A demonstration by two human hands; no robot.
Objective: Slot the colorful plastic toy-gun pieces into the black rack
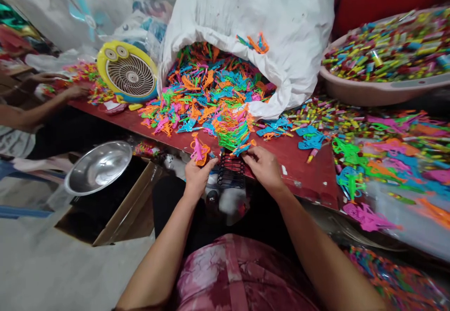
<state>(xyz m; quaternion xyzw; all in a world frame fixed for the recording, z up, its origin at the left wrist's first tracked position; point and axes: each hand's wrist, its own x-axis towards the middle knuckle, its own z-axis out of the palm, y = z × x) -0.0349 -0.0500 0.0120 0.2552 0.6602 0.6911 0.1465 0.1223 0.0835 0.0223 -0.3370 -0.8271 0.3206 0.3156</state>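
My left hand [197, 175] is closed on several small plastic pieces [199, 151], pink and orange, near the front edge of the red table [305, 175]. To its right, my right hand [263, 165] pinches a blue and orange plastic piece [243, 148]. Between my hands, a black wire rack [231, 172] juts out past the table's edge. A row of green and orange plastic pieces [234, 130] stands stacked just behind it. Beyond them, a heap of bright plastic pieces [218, 81] spills from a big white sack [256, 11].
A yellow fan [131, 76] stands at the back left, near another person's hands [75, 90]. A metal bowl [100, 168] rests over a cardboard box [123, 208] at lower left. At right are a pink basin [383, 90] of small tubes and more plastic pieces [397, 161].
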